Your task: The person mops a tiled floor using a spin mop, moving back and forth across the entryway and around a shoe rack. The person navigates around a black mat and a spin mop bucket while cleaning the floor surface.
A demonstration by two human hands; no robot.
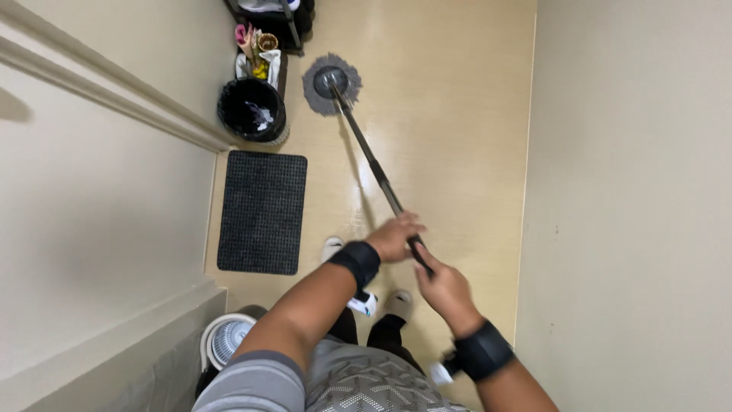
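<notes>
Both hands gripped a mop: the left hand (394, 238) sat higher up the handle (374, 164), its fingers (408, 226) wrapped round the dark pole, and the right hand (444, 290) held the pole just below it, fingers closed on the upper end. Each wrist wore a black band. The handle ran at a slant from the hands up and away to the mop head (331, 83), a round grey pad lying flat on the pale floor (457, 114), with a shiny wet streak on the floor beside the pole. Just left of the mop head stood a black bin (252, 111) with a bit of white rubbish inside, and behind the bin sat a box of bottles and cloths (259, 53). A dark mat (261, 211) lay on the floor against the left wall, near the bin but apart from the mop head. The person's feet in white socks (399, 302) stood below the hands, and a white fan (226, 341) showed at the lower left beside the legs. A plain wall (633, 191) closed the right side.
</notes>
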